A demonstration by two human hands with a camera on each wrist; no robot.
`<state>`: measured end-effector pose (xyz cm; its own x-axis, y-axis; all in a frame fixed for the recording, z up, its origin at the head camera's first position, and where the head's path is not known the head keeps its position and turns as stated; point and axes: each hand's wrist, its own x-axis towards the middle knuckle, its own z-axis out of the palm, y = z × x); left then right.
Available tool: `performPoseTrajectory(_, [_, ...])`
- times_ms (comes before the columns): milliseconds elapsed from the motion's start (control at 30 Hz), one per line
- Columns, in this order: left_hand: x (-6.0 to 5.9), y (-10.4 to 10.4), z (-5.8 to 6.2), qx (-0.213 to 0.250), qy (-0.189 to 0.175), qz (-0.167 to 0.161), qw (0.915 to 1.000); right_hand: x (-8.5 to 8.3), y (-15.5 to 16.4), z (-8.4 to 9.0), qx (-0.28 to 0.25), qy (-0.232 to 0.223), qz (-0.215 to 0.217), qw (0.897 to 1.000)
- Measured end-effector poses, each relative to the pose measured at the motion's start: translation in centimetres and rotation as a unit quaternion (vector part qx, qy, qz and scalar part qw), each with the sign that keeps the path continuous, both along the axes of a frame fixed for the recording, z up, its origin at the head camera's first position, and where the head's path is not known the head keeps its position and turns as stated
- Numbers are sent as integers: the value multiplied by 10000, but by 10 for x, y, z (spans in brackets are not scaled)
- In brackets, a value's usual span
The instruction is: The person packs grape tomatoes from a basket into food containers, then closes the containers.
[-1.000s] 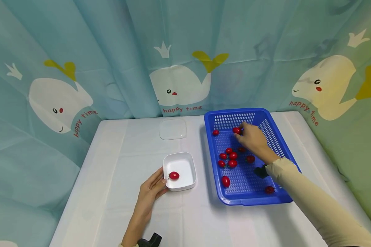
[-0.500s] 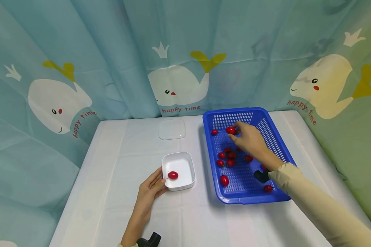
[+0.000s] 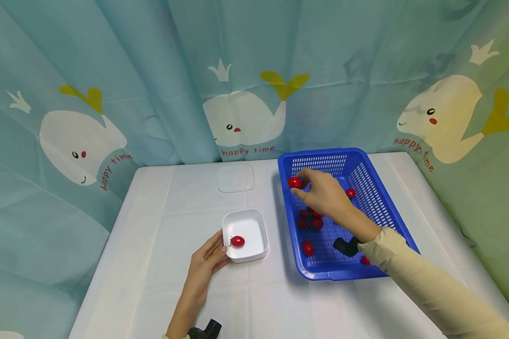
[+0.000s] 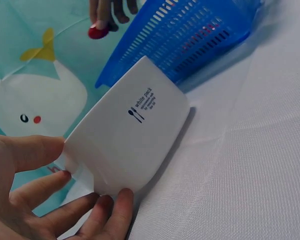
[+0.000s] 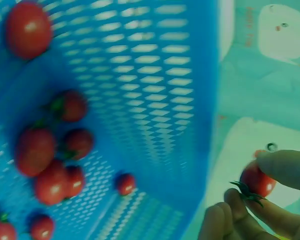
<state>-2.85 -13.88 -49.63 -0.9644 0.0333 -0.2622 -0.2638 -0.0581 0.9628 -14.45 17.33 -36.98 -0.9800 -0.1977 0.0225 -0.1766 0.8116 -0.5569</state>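
In the head view my right hand [image 3: 322,190] pinches a red cherry tomato [image 3: 294,182] above the left side of a blue plastic basket [image 3: 360,275]. The right wrist view shows this tomato [image 5: 258,179] between thumb and fingers, its green calyx downward. Several more cherry tomatoes [image 3: 317,223] lie on the basket's floor. My left hand [image 3: 208,256] holds the left corner of a small square white container [image 3: 254,228], thumb near the rim and fingers along its side. One cherry tomato [image 3: 237,241] with a stem lies in that container. Printed lettering marks the container's wall [image 4: 145,107].
A clear flat lid [image 3: 236,178] lies on the white-covered table [image 3: 186,197] behind the container. The basket's raised rim stands right of the container. A blue curtain with whale prints [image 3: 246,117] hangs along the table's back edge.
My right hand has moved left across the basket with the pinched tomato, toward its left rim. The left hand and the white container have stayed in place.
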Motion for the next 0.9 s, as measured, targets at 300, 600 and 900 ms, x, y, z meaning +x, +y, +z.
performPoseTrajectory(300, [0, 0, 0, -15, 14, -33, 10000, 15, -25, 17, -202, -162, 289, 9992])
performPoseTrajectory(600, [1, -1, 0, -14, 15, -39, 10000, 35, -47, 15, -538, -265, 195, 9980])
performPoseTrajectory(900, [0, -1, 0, 58, -5, -53, 10000, 48, -71, -1, -492, -232, 85, 9985])
